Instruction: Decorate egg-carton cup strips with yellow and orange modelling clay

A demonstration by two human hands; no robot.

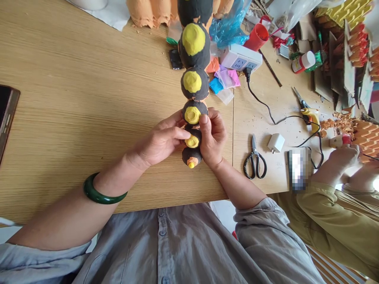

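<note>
A long chain of black cup-shaped segments with yellow tops [194,81] stretches away from me over the wooden table [74,98], shrinking toward a small orange-and-yellow tip. My left hand [161,140] grips the smaller segments from the left, with the thumb pressed on a yellow cap. My right hand [212,136] wraps the same segments from the right, its thumb beside another yellow cap. A green bangle [99,193] circles my left wrist.
Black scissors [254,159], a white charger [276,142], a glue gun [310,114], a power strip [241,57], a red cup [257,37] and coloured scraps lie to the right. A phone [7,114] sits at the far left. Another person's hands [345,156] work at the right edge.
</note>
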